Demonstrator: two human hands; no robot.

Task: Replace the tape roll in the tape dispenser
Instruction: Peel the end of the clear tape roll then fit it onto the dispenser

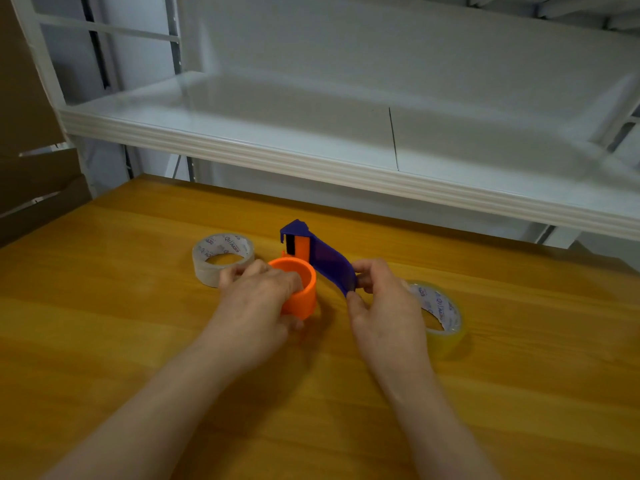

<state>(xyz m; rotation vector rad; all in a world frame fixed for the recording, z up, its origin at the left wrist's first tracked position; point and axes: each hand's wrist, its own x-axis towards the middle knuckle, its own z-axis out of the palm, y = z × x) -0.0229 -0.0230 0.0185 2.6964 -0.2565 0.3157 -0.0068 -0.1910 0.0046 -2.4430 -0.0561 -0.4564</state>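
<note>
Dispenser (304, 242): on table (138, 323), between the hands.
Left hand (258, 296): fingers curled round orange hub (304, 294).
Right hand (384, 306): pinches purple handle (334, 268).
Grey roll (207, 268): dispenser's 10 o'clock.
Yellow roll (445, 320): 4 o'clock.

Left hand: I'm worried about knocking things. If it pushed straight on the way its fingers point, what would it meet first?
The left hand grips the orange hub; its outer fingers would likely meet the whitish tape roll just beyond, though depth is unclear.

On the wooden tabletop (131, 341), a greyish tape roll (207, 268) lies left of the purple-and-orange plastic dispenser (329, 263), a yellowish tape roll (446, 320) right.
</note>
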